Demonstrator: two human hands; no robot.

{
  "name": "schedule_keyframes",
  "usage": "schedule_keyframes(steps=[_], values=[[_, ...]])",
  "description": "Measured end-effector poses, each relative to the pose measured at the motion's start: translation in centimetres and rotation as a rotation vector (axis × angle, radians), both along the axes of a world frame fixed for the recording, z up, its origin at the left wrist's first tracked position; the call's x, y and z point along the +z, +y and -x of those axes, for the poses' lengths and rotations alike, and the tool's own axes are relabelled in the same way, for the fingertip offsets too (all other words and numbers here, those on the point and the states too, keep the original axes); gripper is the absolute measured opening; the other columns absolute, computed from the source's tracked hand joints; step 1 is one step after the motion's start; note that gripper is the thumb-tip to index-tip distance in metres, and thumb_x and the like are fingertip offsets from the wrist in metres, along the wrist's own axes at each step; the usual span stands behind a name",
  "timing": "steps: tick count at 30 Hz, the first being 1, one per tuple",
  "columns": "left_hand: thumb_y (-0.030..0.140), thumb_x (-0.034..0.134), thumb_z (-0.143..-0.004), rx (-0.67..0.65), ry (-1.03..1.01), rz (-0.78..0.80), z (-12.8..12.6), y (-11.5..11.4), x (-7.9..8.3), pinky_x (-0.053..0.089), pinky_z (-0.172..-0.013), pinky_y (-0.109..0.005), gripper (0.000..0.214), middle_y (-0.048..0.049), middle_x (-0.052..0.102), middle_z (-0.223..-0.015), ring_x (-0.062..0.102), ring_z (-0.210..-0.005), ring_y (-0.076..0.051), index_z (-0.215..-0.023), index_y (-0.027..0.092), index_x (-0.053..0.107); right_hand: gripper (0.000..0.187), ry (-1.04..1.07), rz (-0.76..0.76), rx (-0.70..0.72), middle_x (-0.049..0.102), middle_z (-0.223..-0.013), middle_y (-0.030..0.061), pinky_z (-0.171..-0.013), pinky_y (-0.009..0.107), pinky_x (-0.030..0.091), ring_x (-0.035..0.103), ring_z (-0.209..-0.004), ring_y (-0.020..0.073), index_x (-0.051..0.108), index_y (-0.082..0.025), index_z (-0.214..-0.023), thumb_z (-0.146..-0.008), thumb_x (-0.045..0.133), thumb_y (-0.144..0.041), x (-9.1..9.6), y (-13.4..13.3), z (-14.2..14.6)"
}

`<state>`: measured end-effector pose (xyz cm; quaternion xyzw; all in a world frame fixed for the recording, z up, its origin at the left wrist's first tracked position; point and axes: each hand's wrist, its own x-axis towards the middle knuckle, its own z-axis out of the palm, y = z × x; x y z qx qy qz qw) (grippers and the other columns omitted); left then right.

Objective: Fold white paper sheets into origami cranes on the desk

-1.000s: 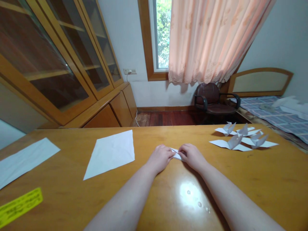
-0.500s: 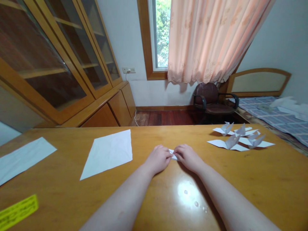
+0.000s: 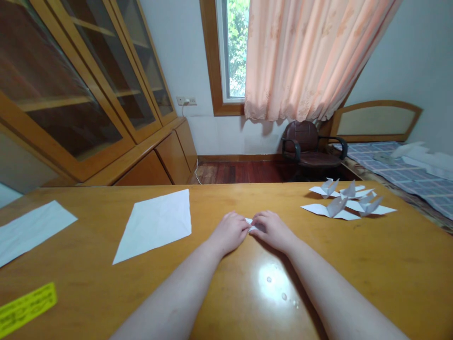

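A small piece of folded white paper [image 3: 250,227] lies on the wooden table between my hands, mostly covered by my fingers. My left hand [image 3: 231,231] grips its left side with curled fingers. From the other side, my right hand [image 3: 272,228] pinches the paper, thumb and fingertips close to those of the left. Several white paper cranes [image 3: 334,206] with spread wings stand to the right of my hands. On the left, a flat white paper sheet [image 3: 157,224] rests on the table.
Another white paper sheet [image 3: 33,231] lies at the table's far left, with a yellow label [image 3: 26,307] nearer to me. Beyond the wooden table [image 3: 141,297] stand a glass-door cabinet [image 3: 95,94], an office chair [image 3: 307,146] and a bed [image 3: 406,174].
My right hand has shifted slightly over the folded paper, so less of it shows between my hands. The whole view has moved a little; the cranes and sheets lie as before.
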<state>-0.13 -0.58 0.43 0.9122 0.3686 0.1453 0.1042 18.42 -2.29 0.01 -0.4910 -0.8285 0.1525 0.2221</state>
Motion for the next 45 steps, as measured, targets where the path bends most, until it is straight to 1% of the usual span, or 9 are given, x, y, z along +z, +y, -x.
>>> schedule_keyframes(steps=[12,19,21,23,26,29,37,41,45], values=[[0.029,0.044,-0.088,0.042,0.007,-0.047,-0.1,0.3,-0.5,0.030,-0.101,-0.040,0.021,-0.0033,0.065,-0.086,0.056,-0.088,-0.016,-0.088,0.021,0.063,0.020,0.118,0.055,-0.011,0.065,-0.088,0.0051,-0.079,0.030,0.042,0.057,-0.084,0.0171,0.070,-0.023,-0.083,-0.082,0.056,-0.037,-0.1,0.1,0.0],[0.028,0.043,-0.088,0.060,0.022,-0.037,-0.1,0.4,-0.2,0.038,-0.091,-0.036,0.022,-0.0040,0.064,-0.087,0.055,-0.087,-0.017,-0.092,0.021,0.063,0.023,0.080,0.035,0.000,0.067,-0.088,0.0061,-0.080,0.031,0.042,0.057,-0.082,0.0172,0.070,-0.020,-0.084,-0.086,0.048,-0.029,-0.3,0.4,-0.2],[0.026,0.044,-0.087,0.076,0.019,-0.030,0.0,0.5,-0.3,0.039,-0.089,-0.035,0.021,-0.0042,0.064,-0.091,0.055,-0.089,-0.018,-0.097,0.022,0.062,0.024,0.060,0.021,0.008,0.068,-0.086,0.0061,-0.079,0.031,0.042,0.057,-0.081,0.0173,0.069,-0.020,-0.084,-0.087,0.046,-0.028,-0.3,0.5,-0.3],[0.024,0.044,-0.087,0.103,-0.001,-0.024,0.0,0.5,-0.6,0.038,-0.093,-0.036,0.024,-0.0044,0.062,-0.102,0.053,-0.097,-0.018,-0.104,0.023,0.060,0.025,0.039,0.012,0.013,0.068,-0.082,0.0057,-0.077,0.030,0.042,0.057,-0.078,0.0168,0.068,-0.019,-0.083,-0.087,0.045,-0.027,-0.2,0.5,-0.3],[0.025,0.045,-0.087,0.172,-0.017,-0.009,0.1,0.6,-1.3,0.026,-0.104,-0.042,0.032,-0.0058,0.054,-0.123,0.045,-0.115,-0.020,-0.118,0.023,0.053,0.026,0.009,0.007,0.017,0.068,-0.076,0.0054,-0.074,0.029,0.041,0.058,-0.075,0.0163,0.068,-0.019,-0.081,-0.087,0.045,-0.028,-0.1,0.4,-0.2],[0.028,0.044,-0.087,0.189,0.014,0.031,0.2,0.6,-1.8,0.020,-0.107,-0.047,0.036,-0.0069,0.050,-0.130,0.039,-0.123,-0.021,-0.122,0.022,0.049,0.025,-0.001,0.015,0.015,0.067,-0.075,0.0057,-0.072,0.028,0.041,0.058,-0.074,0.0162,0.067,-0.018,-0.081,-0.087,0.045,-0.029,-0.1,0.3,-0.2],[0.035,0.050,-0.084,0.129,0.000,0.065,0.2,0.6,-1.4,0.023,-0.106,-0.045,0.032,-0.0046,0.055,-0.121,0.045,-0.116,-0.020,-0.113,0.024,0.054,0.017,0.041,-0.030,-0.010,0.066,-0.092,0.0072,-0.079,0.030,0.041,0.056,-0.086,0.0178,0.064,-0.018,-0.077,-0.083,0.049,-0.023,-0.5,0.4,-0.1],[0.036,0.055,-0.081,0.128,0.004,0.069,0.2,0.7,-1.3,0.027,-0.103,-0.042,0.035,-0.0057,0.055,-0.119,0.046,-0.114,-0.021,-0.113,0.022,0.054,0.010,0.004,-0.023,-0.001,0.064,-0.085,0.0059,-0.077,0.030,0.040,0.055,-0.082,0.0171,0.062,-0.018,-0.081,-0.081,0.054,-0.024,-0.7,0.5,-0.1],[0.033,0.054,-0.082,0.115,-0.009,0.073,0.2,0.5,-0.9,0.035,-0.095,-0.038,0.028,-0.0056,0.059,-0.110,0.049,-0.106,-0.021,-0.106,0.022,0.058,0.008,0.002,-0.009,-0.024,0.062,-0.083,0.0050,-0.075,0.029,0.039,0.053,-0.080,0.0167,0.061,-0.018,-0.082,-0.079,0.056,-0.023,-0.8,0.5,-0.2]])
